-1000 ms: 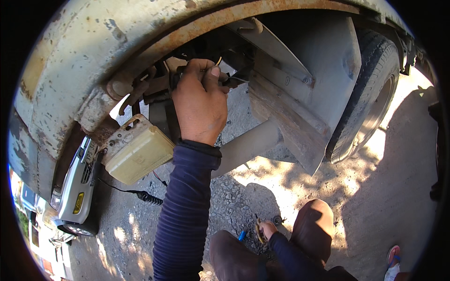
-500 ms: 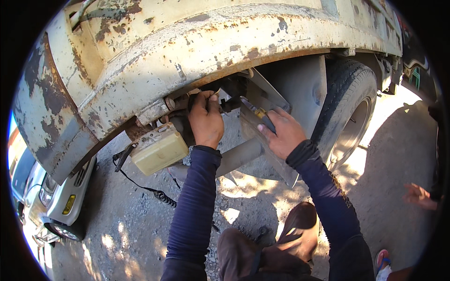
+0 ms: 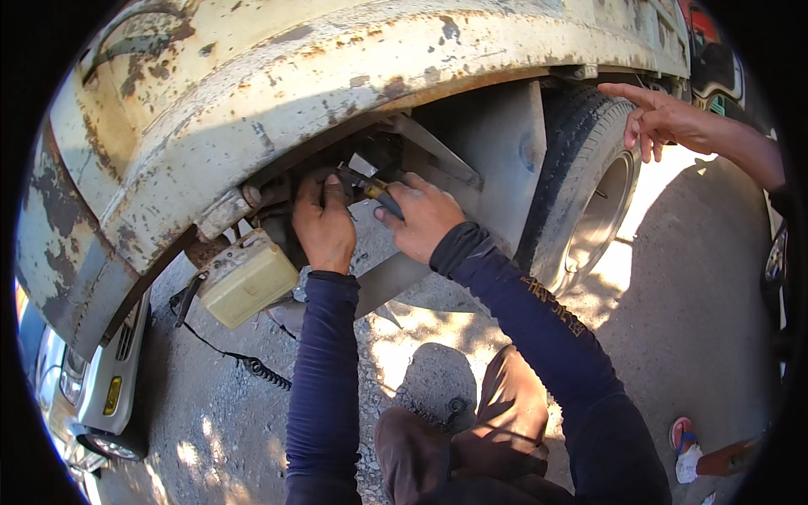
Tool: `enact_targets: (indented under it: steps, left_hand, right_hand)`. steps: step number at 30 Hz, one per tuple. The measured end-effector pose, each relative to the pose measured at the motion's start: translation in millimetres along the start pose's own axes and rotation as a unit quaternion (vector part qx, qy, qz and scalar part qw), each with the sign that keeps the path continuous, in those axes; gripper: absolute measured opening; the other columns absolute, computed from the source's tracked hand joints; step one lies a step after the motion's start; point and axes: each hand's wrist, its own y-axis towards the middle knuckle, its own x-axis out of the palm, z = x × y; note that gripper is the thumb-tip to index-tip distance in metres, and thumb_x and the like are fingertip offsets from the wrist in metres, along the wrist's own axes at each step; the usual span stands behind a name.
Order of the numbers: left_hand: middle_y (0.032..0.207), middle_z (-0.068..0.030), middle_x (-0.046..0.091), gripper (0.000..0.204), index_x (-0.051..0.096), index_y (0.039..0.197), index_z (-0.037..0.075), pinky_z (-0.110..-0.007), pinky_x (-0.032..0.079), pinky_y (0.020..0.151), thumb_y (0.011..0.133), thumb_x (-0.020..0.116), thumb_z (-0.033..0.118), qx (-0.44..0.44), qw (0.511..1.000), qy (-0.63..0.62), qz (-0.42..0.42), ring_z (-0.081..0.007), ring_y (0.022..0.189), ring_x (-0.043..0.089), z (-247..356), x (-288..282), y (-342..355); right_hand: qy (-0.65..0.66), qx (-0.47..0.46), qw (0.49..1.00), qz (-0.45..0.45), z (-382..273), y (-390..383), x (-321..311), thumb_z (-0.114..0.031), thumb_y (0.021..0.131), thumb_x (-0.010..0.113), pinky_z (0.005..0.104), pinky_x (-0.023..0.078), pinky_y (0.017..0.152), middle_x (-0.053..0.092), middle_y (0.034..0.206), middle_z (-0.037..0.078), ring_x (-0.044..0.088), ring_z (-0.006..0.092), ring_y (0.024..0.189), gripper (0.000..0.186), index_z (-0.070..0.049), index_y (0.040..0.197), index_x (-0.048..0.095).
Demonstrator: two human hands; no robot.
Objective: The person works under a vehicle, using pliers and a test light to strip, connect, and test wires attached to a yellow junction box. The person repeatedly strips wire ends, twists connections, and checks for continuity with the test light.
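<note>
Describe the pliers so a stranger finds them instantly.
From the big tire, go left past the gray plate to the right hand. The pliers jut from it toward the left hand; their yellow-and-black handle sets them apart from the plate.

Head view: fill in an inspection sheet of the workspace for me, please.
Surface: rough ground, mostly shaded, with sunlit patches.
Things in use: pliers with yellow-and-black handles, tips beside the left fingertips.
Clutter: small dark item on the ground, too small to identify.
Left hand: fingers bent under the panel; anything pinched is hidden.
Right hand: gripping the pliers.
Cables: black coiled cable, below the pale yellow box.
Surroundings: rust-spotted vehicle panel, tyre, parked car at left, another person's hand near the tyre.
</note>
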Motion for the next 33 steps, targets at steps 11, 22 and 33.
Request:
enact_targets:
  steps: [11, 22, 33]
  left_hand:
    - [0.088, -0.0023, 0.063, 0.026, 0.067, 0.118, -0.003, -0.026, 0.044, 0.065, 0.1, 0.057, 0.013, -0.06, 0.99, -0.079, -0.096, -0.009, 0.069, 0.05, 14, -19, 8]
    - [0.078, -0.0039, 0.061, 0.02, 0.068, 0.109, -0.005, -0.026, 0.045, 0.064, 0.096, 0.063, 0.01, 0.051, 0.998, 0.036, -0.022, -0.0102, 0.069, 0.056, 5, 0, 9]
    - [0.074, -0.0038, 0.059, 0.032, 0.06, 0.083, 0.0, -0.03, 0.043, 0.064, 0.092, 0.078, 0.025, 0.073, 0.986, 0.091, -0.12, -0.0104, 0.068, 0.051, 16, -7, 8]
  right_hand:
    - [-0.008, -0.134, 0.989, 0.056, 35, 15, 10, -0.03, 0.091, 0.069, 0.0521, 0.052, 0.096, 0.06, 0.116, 0.021, 0.062, 0.0426, 0.112, 0.035, -0.008, 0.118, 0.065]
    - [0.059, 0.014, 0.996, -0.061, 16, 11, -1, -0.035, 0.095, 0.065, 0.0516, 0.053, 0.09, 0.068, 0.103, 0.022, 0.066, 0.0427, 0.103, 0.035, -0.003, 0.11, 0.067]
    - [0.223, 0.058, 0.94, -0.25, 47, 36, -39, -0.041, 0.089, 0.076, 0.0409, 0.053, 0.076, 0.069, 0.077, 0.017, 0.068, 0.0302, 0.075, 0.045, 0.002, 0.1, 0.075]
